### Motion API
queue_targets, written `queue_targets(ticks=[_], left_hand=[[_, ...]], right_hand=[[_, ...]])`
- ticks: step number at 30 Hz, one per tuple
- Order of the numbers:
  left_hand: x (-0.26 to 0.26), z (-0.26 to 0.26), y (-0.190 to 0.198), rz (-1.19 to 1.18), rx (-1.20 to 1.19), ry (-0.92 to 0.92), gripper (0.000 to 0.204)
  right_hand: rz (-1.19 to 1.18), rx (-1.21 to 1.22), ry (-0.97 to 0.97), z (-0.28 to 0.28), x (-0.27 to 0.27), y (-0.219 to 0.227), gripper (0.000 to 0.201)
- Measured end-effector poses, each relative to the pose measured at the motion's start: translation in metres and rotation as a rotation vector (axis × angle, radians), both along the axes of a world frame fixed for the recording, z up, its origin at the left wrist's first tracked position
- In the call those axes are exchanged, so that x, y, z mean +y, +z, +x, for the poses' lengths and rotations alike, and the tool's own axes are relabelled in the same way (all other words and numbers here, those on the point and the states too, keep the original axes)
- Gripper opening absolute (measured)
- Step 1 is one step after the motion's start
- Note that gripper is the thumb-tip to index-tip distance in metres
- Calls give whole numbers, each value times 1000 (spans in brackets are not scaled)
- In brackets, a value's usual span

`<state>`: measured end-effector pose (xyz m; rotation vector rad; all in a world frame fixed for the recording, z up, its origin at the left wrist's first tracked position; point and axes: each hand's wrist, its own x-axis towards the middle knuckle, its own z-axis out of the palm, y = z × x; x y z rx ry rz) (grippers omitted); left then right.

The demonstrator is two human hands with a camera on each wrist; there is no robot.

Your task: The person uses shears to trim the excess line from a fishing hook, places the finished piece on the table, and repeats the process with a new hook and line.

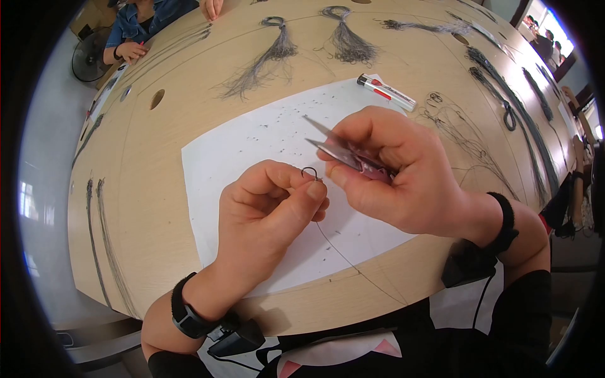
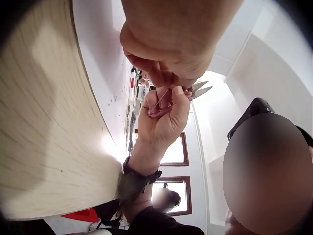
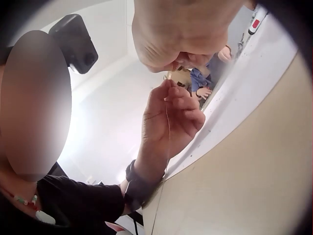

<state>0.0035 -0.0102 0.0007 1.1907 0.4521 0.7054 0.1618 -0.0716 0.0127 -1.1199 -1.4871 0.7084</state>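
Note:
Between thumb and fingertips, my left hand (image 1: 268, 211) pinches a dark curved hook (image 1: 309, 171), its bend standing up above the thumb. A thin line (image 1: 343, 257) trails from that hand down across the paper to the table edge. Up and to the right, my right hand (image 1: 403, 170) grips small scissors (image 1: 359, 162), their blades parted and pointing up-left over the hook, not touching it. In the left wrist view the scissors' blades (image 2: 201, 90) stick out past the fingers of the right hand (image 2: 166, 115). The left hand (image 3: 171, 115) shows in the right wrist view with the line hanging from it.
White paper (image 1: 220, 157) with dark scraps lies under the hands. A marker-like tube (image 1: 387, 92) rests at its upper right corner. Bundles of hooked line (image 1: 350, 44) lie farther back, loose line (image 1: 469, 135) and dark strands (image 1: 517, 104) to the right. Another person's hand (image 1: 131, 51) is at upper left.

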Motion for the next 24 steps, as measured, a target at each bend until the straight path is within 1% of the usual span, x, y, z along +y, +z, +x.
queue_targets(ticks=[2, 4, 5, 7, 11, 13, 14, 17, 20, 22, 24], left_hand=[[-1, 0, 3, -16, 35, 29, 2], [-1, 1, 1, -10, 29, 22, 3], [0, 0, 0, -4, 23, 14, 3], [1, 0, -2, 7, 21, 9, 3], [0, 0, -1, 30, 56, -24, 3], [0, 0, 0, 24, 48, -14, 3], [0, 0, 0, 19, 41, -4, 3], [-1, 0, 2, -13, 52, 9, 3], [-1, 0, 2, -12, 48, 5, 3], [0, -1, 0, -3, 38, -3, 3], [0, -1, -1, 5, 28, -12, 3]], right_hand=[[10, -21, -24, 1, 0, 1, 18], [-44, 62, -15, 3, 0, 2, 18], [-44, 62, -14, 2, 0, 3, 18], [-23, 8, 32, 0, -1, 4, 19], [-8, -75, 10, 0, 0, 3, 22], [75, -110, -13, 0, 1, 1, 19], [75, -110, -12, 0, 1, 1, 19], [27, -58, -33, 4, 2, 1, 17], [-7, -65, 11, 6, 2, 1, 17], [-31, 66, 67, 1, 1, 0, 17], [-52, 56, 52, 0, 1, 0, 19]])
